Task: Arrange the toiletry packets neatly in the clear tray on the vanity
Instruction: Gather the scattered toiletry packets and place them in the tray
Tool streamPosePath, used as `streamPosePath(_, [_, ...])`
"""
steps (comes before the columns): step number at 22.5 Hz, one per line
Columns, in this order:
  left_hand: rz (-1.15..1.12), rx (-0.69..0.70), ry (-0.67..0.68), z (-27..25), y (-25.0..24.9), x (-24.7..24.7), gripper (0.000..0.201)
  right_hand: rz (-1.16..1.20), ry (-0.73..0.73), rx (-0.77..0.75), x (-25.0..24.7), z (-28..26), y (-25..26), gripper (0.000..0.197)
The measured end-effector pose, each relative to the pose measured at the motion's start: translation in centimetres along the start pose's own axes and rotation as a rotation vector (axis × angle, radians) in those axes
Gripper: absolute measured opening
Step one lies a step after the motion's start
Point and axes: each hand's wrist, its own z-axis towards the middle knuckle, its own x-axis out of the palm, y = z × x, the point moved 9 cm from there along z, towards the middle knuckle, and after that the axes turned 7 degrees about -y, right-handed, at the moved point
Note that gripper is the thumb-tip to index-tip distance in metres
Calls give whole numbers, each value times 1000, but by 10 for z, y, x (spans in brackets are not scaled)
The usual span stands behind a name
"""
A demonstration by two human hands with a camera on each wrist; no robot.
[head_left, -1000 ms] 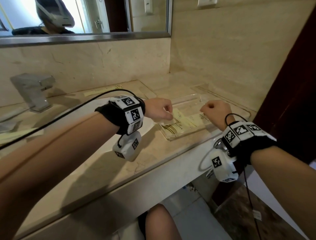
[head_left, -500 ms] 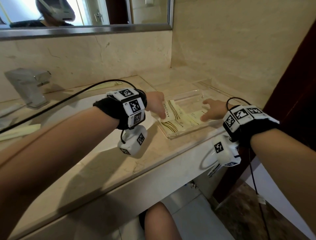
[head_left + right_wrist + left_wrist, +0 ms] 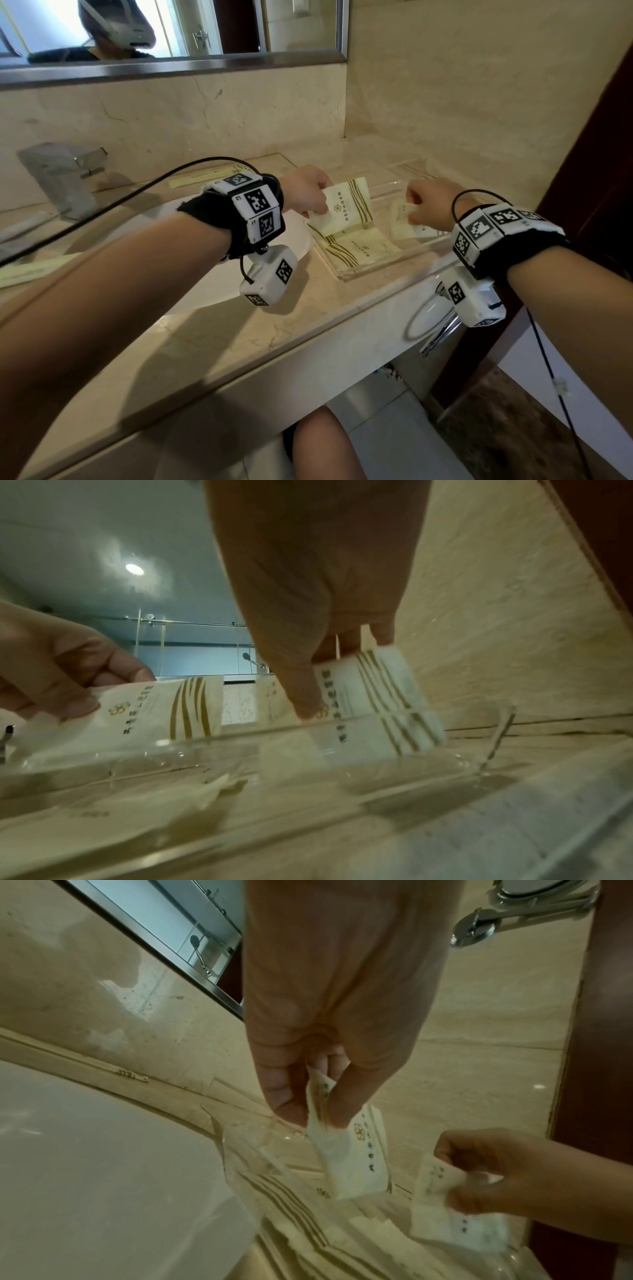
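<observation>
Both hands now pinch packets lifted from the tray [image 3: 356,272]: left hand [image 3: 308,193] one packet [image 3: 347,209], right hand [image 3: 430,204] another [image 3: 402,222]; I'm re-sorting.

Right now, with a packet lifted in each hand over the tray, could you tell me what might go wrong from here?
1. The left hand pinches its packet only by one end, so it hangs loose and could slip or land crooked.
2. More packets already lie in the clear tray; setting the lifted ones down may shift them.
3. The right hand holds its packet low against the tray's wall, so it might snag there or nudge the tray.
</observation>
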Motion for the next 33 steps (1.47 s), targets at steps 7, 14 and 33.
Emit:
streamPosePath(7, [-186, 10, -121, -5, -14, -22, 28, 526, -325, 172, -53, -12, -10, 46])
streamPosePath(14, [-432, 20, -363, -7, -24, -52, 8, 967, -218, 416, -30, -24, -8, 41])
streamPosePath(33, [513, 333, 95, 12, -42, 33, 50, 852, 71, 549, 29, -34, 7, 10])
